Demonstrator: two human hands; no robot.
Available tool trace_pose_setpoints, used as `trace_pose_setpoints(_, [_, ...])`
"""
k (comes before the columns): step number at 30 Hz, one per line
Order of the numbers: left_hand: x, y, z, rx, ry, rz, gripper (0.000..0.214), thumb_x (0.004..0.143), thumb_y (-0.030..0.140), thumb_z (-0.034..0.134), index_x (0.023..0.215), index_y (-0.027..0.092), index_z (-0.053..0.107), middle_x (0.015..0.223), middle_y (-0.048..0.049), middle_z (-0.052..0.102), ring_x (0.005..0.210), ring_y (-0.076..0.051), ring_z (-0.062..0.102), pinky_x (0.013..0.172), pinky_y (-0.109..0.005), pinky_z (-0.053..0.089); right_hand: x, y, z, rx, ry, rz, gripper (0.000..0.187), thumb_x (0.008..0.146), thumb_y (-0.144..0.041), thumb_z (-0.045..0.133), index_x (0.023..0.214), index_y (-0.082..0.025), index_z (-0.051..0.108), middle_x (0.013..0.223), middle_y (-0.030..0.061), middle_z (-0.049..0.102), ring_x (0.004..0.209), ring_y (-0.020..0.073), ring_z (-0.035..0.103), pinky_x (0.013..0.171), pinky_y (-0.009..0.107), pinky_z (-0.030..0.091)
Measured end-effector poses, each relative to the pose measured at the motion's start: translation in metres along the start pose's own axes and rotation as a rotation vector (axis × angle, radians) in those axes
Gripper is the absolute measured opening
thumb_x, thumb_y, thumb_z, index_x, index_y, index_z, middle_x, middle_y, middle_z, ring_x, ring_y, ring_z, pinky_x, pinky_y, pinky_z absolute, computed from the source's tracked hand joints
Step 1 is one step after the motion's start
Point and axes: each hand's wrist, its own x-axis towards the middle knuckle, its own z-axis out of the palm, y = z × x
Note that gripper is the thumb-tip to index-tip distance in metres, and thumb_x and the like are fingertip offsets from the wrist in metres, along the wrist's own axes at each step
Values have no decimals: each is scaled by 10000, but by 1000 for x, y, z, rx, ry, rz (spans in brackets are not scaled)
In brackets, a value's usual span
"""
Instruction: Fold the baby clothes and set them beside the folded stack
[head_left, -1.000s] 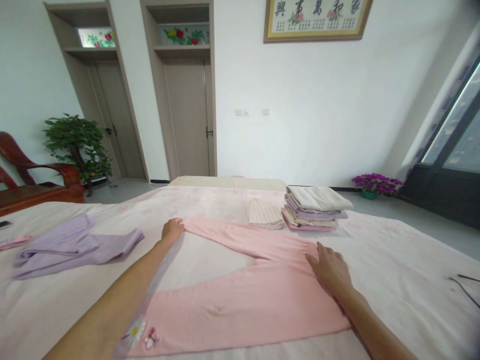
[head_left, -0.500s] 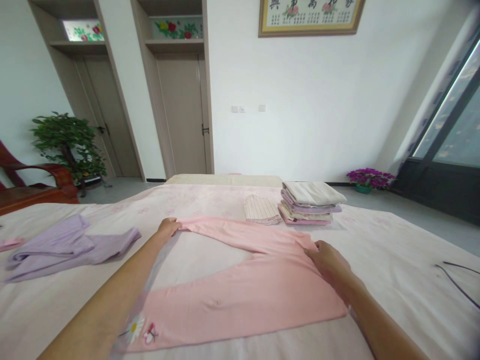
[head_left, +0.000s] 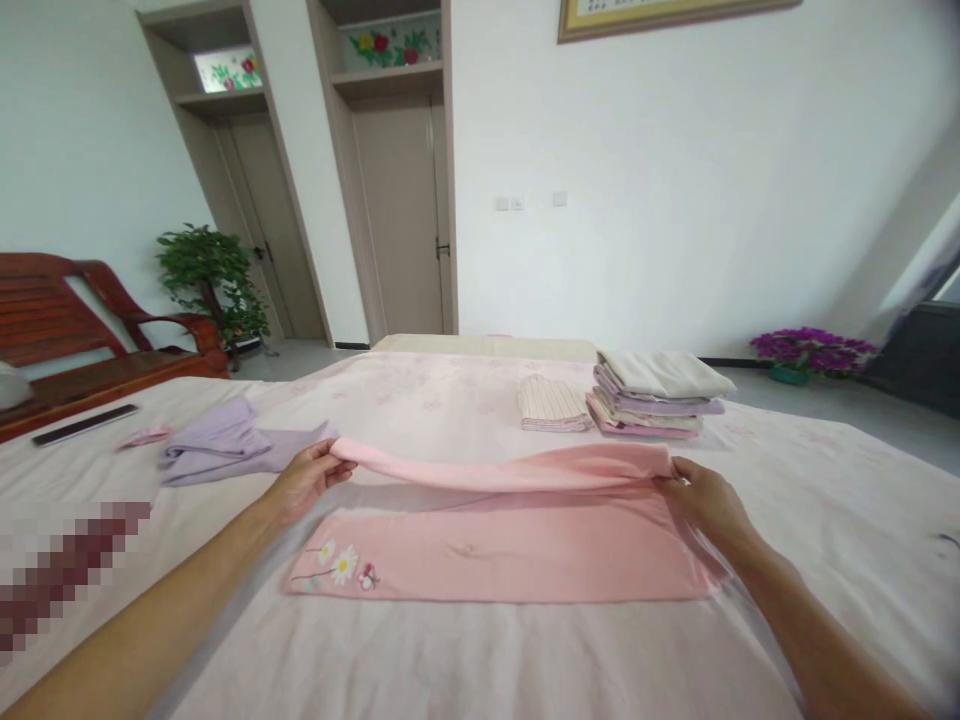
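Pink trousers (head_left: 517,550) lie across the bed in front of me, with embroidered daisies and a butterfly near the left hem. My left hand (head_left: 315,475) pinches the hem of the far leg, and my right hand (head_left: 697,500) grips the waist end of that leg. Between the two hands the far leg is lifted and stretched in a band, hanging over the back of the near leg. The near leg rests flat on the sheet.
Crumpled lilac clothing (head_left: 217,445) lies at the left. Behind the trousers are a folded striped cloth (head_left: 553,405) and a stack of folded clothes (head_left: 660,395). A dark flat object (head_left: 86,424) lies by the bed's left edge. A wooden bench (head_left: 112,330) stands beyond.
The far leg has been raised and drawn toward the near leg, closing the gap between them. My left hand stays on its hem. The view has turned left.
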Motion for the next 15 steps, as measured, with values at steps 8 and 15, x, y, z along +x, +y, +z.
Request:
trace_pose_setpoints(8, [-67, -20, -24, 17, -127, 19, 187, 614, 226, 790, 691, 160, 634, 778, 3, 633, 702, -129, 568, 655, -231, 466, -28, 10, -1, 767, -174, 55, 261, 611, -375, 710, 803, -199, 697, 1145, 142, 688, 992, 300, 648, 811, 382, 521])
trace_pose_setpoints(15, [-82, -14, -29, 402, -271, 84, 259, 699, 273, 631, 496, 175, 502, 792, -49, 632, 693, -158, 534, 612, -242, 408, -40, 21, -3, 1033, -337, 284, 81, 597, -264, 727, 626, -204, 680, 1434, 105, 502, 1145, 342, 596, 829, 377, 529])
